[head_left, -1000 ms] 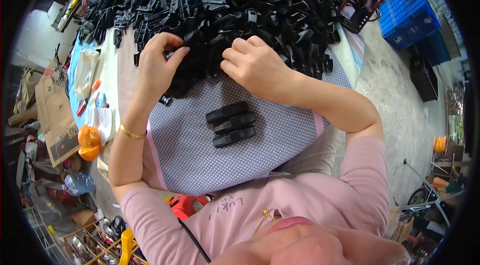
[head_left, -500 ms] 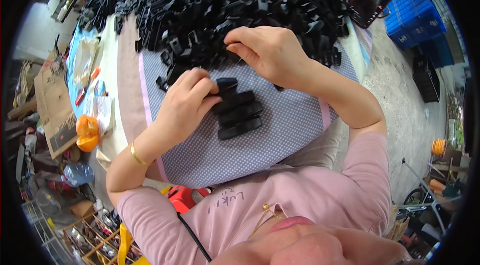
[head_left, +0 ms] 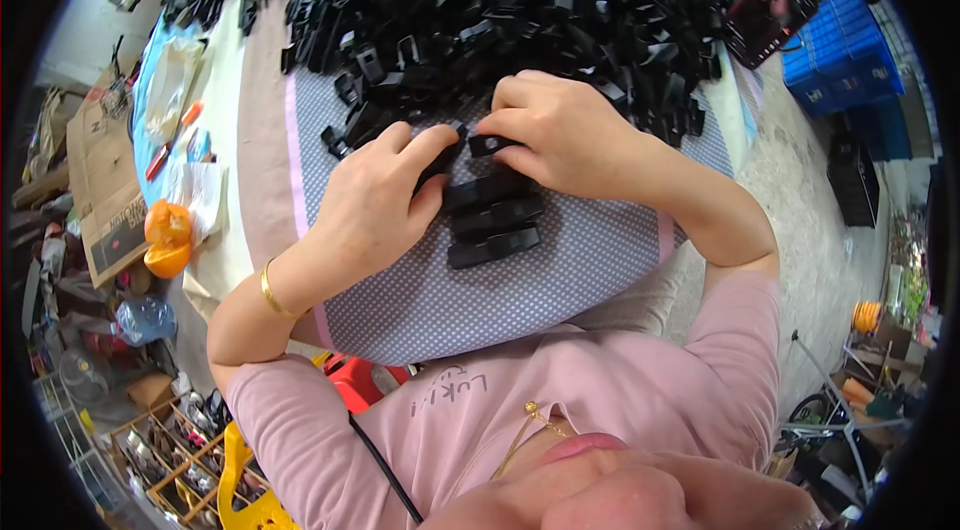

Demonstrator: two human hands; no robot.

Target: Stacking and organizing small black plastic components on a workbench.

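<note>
My left hand (head_left: pixel 378 192) is closed round a black plastic piece (head_left: pixel 458 138), thumb and fingers pinching it just above the patterned cloth. Close on its right, my right hand (head_left: pixel 570 138) grips another short black plastic piece (head_left: pixel 490 144) between thumb and fingers. The two pieces are nearly end to end; whether they touch is hard to tell. Just below my hands, several black plastic pieces (head_left: pixel 494 247) lie side by side in a short stack-like row on the cloth. Beyond them spreads a large heap of black plastic parts (head_left: pixel 470 10).
A grey-blue dotted cloth (head_left: pixel 430 305) covers the table's near part. On the left lie a peeled orange fruit (head_left: pixel 168 238), a plastic bag (head_left: pixel 172 95) and a cardboard box (head_left: pixel 105 190). On the right stand a dark basket (head_left: pixel 770 15) and blue crates (head_left: pixel 842 50).
My right hand has come down and nearer to my left hand, and a black piece now shows in its fingers. My left hand has shifted slightly right; the view has tilted a little.
</note>
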